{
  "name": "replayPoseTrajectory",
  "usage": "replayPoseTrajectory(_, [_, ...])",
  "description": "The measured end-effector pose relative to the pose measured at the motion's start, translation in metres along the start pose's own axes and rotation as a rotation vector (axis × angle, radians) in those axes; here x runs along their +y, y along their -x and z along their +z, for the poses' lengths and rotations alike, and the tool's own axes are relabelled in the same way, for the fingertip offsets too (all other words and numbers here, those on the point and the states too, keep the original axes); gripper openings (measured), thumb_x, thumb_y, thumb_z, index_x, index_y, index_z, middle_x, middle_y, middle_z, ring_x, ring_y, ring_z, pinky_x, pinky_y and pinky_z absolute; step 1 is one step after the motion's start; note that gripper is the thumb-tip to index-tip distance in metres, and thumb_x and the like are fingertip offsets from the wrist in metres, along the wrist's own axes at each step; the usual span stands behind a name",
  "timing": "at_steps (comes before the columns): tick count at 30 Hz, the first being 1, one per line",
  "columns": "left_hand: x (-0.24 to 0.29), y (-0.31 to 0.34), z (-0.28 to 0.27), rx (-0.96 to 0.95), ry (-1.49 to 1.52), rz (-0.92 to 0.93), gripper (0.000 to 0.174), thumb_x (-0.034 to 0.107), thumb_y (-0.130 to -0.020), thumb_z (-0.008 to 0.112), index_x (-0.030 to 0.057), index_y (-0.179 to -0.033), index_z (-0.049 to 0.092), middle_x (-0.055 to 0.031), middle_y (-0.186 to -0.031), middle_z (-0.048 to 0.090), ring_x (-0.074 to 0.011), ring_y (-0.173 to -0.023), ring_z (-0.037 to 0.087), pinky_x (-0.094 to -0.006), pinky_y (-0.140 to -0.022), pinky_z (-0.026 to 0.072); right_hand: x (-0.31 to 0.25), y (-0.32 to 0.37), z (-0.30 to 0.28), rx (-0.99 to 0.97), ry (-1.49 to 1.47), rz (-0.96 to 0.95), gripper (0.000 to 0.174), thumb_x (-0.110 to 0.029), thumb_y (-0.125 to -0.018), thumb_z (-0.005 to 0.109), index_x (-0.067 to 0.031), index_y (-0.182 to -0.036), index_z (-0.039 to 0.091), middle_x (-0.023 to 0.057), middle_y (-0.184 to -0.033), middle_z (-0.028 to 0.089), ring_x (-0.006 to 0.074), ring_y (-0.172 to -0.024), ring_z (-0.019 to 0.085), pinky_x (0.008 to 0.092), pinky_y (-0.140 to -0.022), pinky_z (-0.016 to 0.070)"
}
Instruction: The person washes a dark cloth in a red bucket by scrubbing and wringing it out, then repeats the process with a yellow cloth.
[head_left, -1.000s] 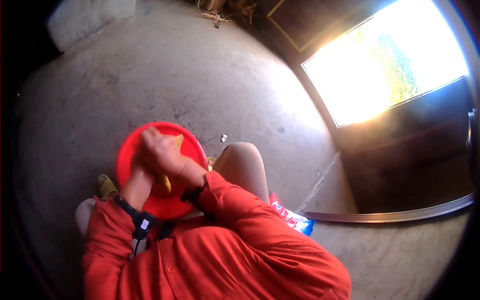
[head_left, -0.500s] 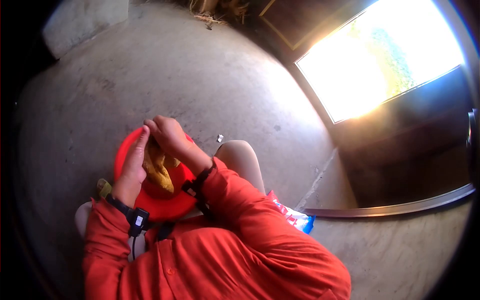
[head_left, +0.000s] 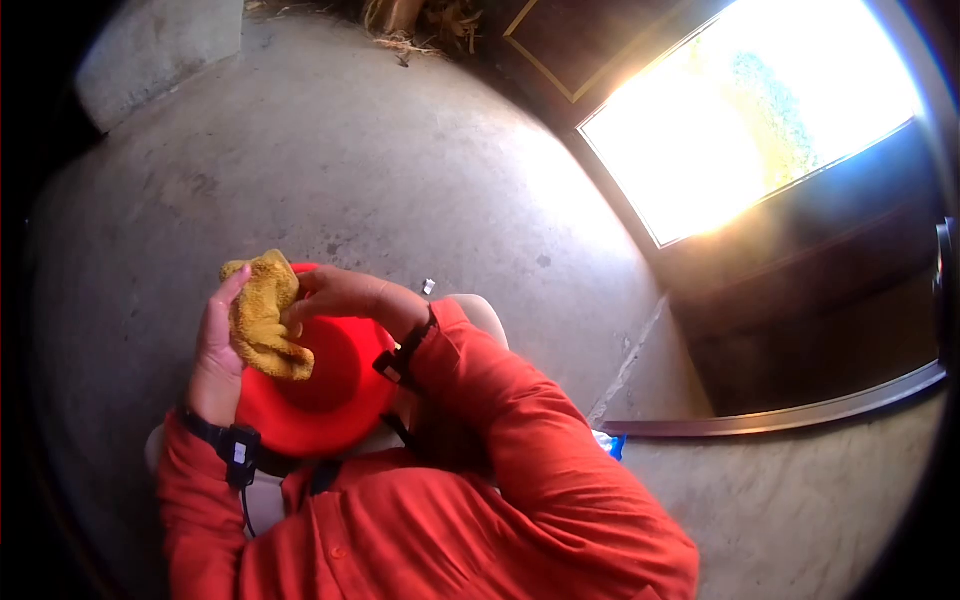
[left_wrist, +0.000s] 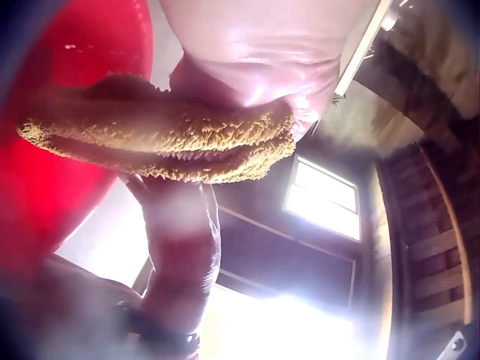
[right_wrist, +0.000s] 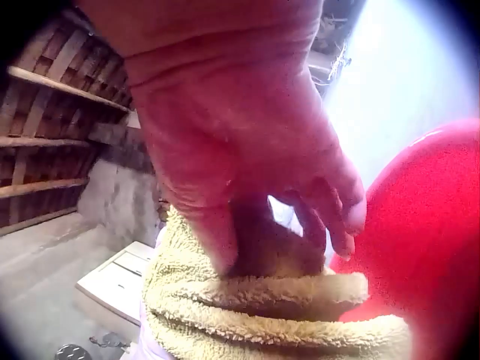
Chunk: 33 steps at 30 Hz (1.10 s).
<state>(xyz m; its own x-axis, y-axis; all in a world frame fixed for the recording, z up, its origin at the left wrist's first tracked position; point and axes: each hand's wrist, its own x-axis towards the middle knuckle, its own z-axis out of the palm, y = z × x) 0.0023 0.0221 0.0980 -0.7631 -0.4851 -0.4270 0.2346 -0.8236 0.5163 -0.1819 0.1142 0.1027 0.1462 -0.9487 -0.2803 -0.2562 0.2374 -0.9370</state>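
Note:
A folded yellow cloth (head_left: 265,315) hangs over the left rim of the red basin (head_left: 345,425) in the head view. My left hand (head_left: 218,335) holds it from the left, thumb against its upper edge. From the other side my right hand (head_left: 355,297) pinches the cloth with thumb and fingers. In the left wrist view the cloth (left_wrist: 172,139) lies folded between the left hand (left_wrist: 262,52) and the right hand (left_wrist: 180,244). The right wrist view shows the right hand (right_wrist: 232,135) above thick cloth folds (right_wrist: 285,326), its fingertips partly hidden.
The basin sits between the knees on the grey concrete floor (head_left: 450,180). A small white scrap (head_left: 428,286) lies beyond the right knee. Part of a blue-and-white packet (head_left: 610,445) shows beside the right sleeve. A dark door (head_left: 800,270) with a bright opening stands at right.
Both hands were together over the basin; they have moved left and apart, with the cloth now spread between them. The head view has shifted slightly, and the sleeve now covers more of the packet.

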Motion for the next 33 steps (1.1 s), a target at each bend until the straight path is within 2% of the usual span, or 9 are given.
replayPoseTrajectory(8, [-0.02, -0.028, -0.028, 0.028, 0.149, -0.025, 0.044, 0.041, -0.094, 0.05, 0.0049, -0.119, 0.056, -0.0121, -0.114, 0.062, -0.0271, -0.104, 0.06, -0.0406, -0.092, 0.0477, -0.013, -0.005, 0.015, 0.495, -0.372, -0.101, 0.029, -0.011, -0.077, 0.066, 0.0009, -0.102, 0.057, 0.0031, -0.079, 0.057, 0.0142, -0.077, 0.057, 0.0289, -0.067, 0.0481])
replayPoseTrajectory(9, [-0.024, -0.028, -0.028, 0.008, 0.155, -0.045, 0.049, 0.045, -0.095, 0.045, 0.0051, -0.121, 0.054, -0.0109, -0.113, 0.061, -0.0256, -0.106, 0.058, -0.039, -0.094, 0.0455, -0.007, -0.019, 0.028, 0.618, -0.158, -0.368, 0.03, -0.011, -0.076, 0.067, 0.0011, -0.101, 0.054, 0.003, -0.076, 0.055, 0.013, -0.074, 0.056, 0.0302, -0.063, 0.048])
replayPoseTrajectory(13, [-0.053, -0.071, -0.092, -0.952, 0.282, 0.113, 0.034, 0.033, -0.102, 0.031, 0.0101, -0.109, 0.055, -0.0059, -0.111, 0.054, -0.0186, -0.103, 0.052, -0.0337, -0.096, 0.0407, -0.002, -0.032, 0.071, 0.507, 0.622, -0.59, 0.021, -0.017, -0.076, 0.064, -0.0031, -0.084, 0.049, 0.0106, -0.075, 0.056, 0.0294, -0.064, 0.059, 0.037, -0.054, 0.0479])
replayPoseTrajectory(18, [-0.095, -0.092, -0.134, -0.307, 0.142, 0.291, 0.033, 0.034, -0.1, 0.034, 0.0093, -0.115, 0.05, -0.0075, -0.111, 0.055, -0.0171, -0.102, 0.052, -0.0325, -0.095, 0.0424, -0.005, -0.049, 0.067, 0.449, 1.195, -0.367, 0.019, -0.023, -0.076, 0.059, -0.0057, -0.078, 0.054, 0.0106, -0.069, 0.053, 0.0291, -0.059, 0.059, 0.0399, -0.045, 0.0463])
replayPoseTrajectory(19, [-0.065, -0.053, -0.056, 0.165, 0.188, 0.043, 0.036, 0.03, -0.099, 0.032, 0.0074, -0.123, 0.046, -0.0085, -0.121, 0.052, -0.0207, -0.11, 0.051, -0.0351, -0.098, 0.0416, 0.012, -0.064, 0.054, 0.558, 0.897, -0.234, 0.022, -0.027, -0.078, 0.059, -0.0056, -0.074, 0.056, 0.0109, -0.071, 0.056, 0.0274, -0.059, 0.06, 0.0399, -0.045, 0.0471])
replayPoseTrajectory(20, [-0.06, -0.045, -0.039, 0.155, 0.182, 0.069, 0.04, 0.032, -0.099, 0.032, 0.0059, -0.128, 0.044, -0.0088, -0.124, 0.051, -0.0222, -0.114, 0.05, -0.0352, -0.097, 0.0427, 0.009, -0.069, 0.052, 0.691, 0.875, -0.151, 0.023, -0.027, -0.078, 0.06, -0.0049, -0.074, 0.055, 0.0122, -0.074, 0.058, 0.0269, -0.06, 0.06, 0.0401, -0.046, 0.047])
replayPoseTrajectory(25, [-0.058, -0.041, -0.05, 0.103, 0.183, 0.064, 0.039, 0.031, -0.099, 0.035, 0.0058, -0.126, 0.046, -0.0084, -0.123, 0.053, -0.0211, -0.111, 0.053, -0.0352, -0.096, 0.0435, -0.002, -0.045, 0.082, 0.524, 0.997, -0.735, 0.02, -0.025, -0.077, 0.06, -0.0058, -0.076, 0.056, 0.012, -0.073, 0.059, 0.0248, -0.061, 0.061, 0.0381, -0.044, 0.0445])
replayPoseTrajectory(29, [-0.064, -0.046, -0.059, 0.117, 0.155, -0.004, 0.038, 0.031, -0.099, 0.035, 0.0057, -0.125, 0.047, -0.0082, -0.123, 0.054, -0.021, -0.111, 0.053, -0.0351, -0.096, 0.0435, 0.006, -0.065, 0.051, 0.471, 0.914, -0.074, 0.023, -0.026, -0.082, 0.055, -0.0048, -0.079, 0.062, 0.0127, -0.068, 0.064, 0.0301, -0.068, 0.066, 0.0414, -0.056, 0.0496])
replayPoseTrajectory(33, [-0.046, -0.028, -0.023, 0.093, 0.053, -0.05, 0.041, 0.035, -0.097, 0.045, 0.0059, -0.125, 0.049, -0.0079, -0.124, 0.054, -0.0192, -0.113, 0.053, -0.0345, -0.098, 0.0418, -0.004, -0.056, 0.025, 0.575, 0.708, 0.019, 0.032, -0.03, -0.085, 0.058, 0.0006, -0.077, 0.063, 0.0177, -0.073, 0.064, 0.035, -0.07, 0.062, 0.0405, -0.064, 0.0496])
